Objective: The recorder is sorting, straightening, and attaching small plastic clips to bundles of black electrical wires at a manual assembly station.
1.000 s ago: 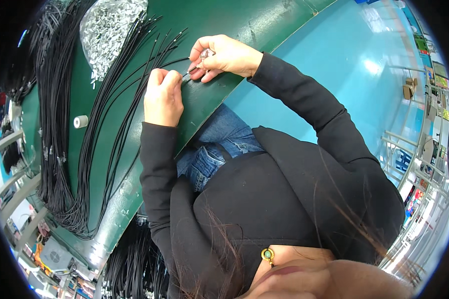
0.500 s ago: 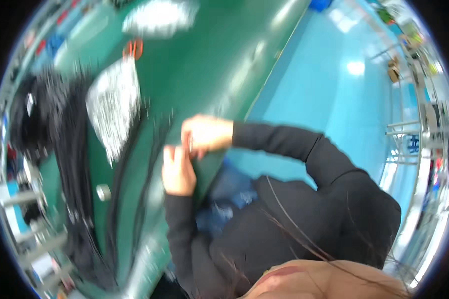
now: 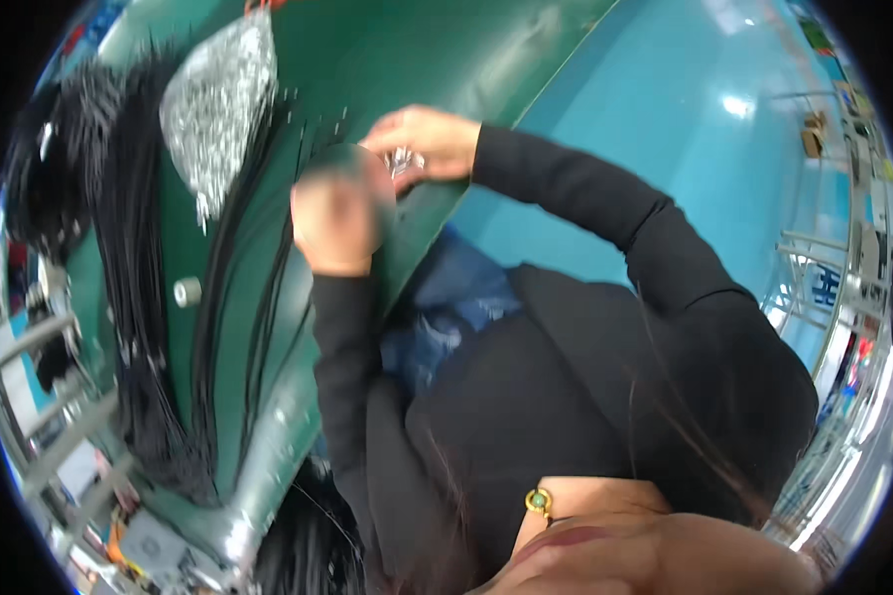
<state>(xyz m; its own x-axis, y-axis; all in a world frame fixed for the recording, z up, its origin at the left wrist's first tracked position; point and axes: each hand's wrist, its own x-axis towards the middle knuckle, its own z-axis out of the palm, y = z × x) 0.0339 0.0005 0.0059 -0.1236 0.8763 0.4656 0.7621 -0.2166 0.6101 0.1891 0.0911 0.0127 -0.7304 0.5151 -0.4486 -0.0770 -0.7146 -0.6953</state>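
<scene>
My right hand (image 3: 435,141) is curled around several small shiny silver metal pieces (image 3: 404,161), which show between its fingers and palm. Close beside it, to the left, is my left hand (image 3: 335,223); its fingers are smeared, so what they hold, if anything, cannot be made out. Both hands are over the near edge of a green work table (image 3: 437,59). Left of them, thin black cables (image 3: 268,297) with small metal tips lie lengthwise. A heap of small silver pieces (image 3: 218,104) rests between these and a thick bundle of black cables (image 3: 134,228).
A small white roll (image 3: 188,291) stands on the table between the cable bundles. More black strands (image 3: 308,535) hang by the table's near edge. Orange handles (image 3: 265,4) show beyond the silver heap. Light blue floor (image 3: 645,119) stretches to the right, with metal racks (image 3: 809,268) farther off.
The whole view has shifted, so table and hands sit higher in the picture. My right hand has turned, and the silver pieces in it now show more plainly.
</scene>
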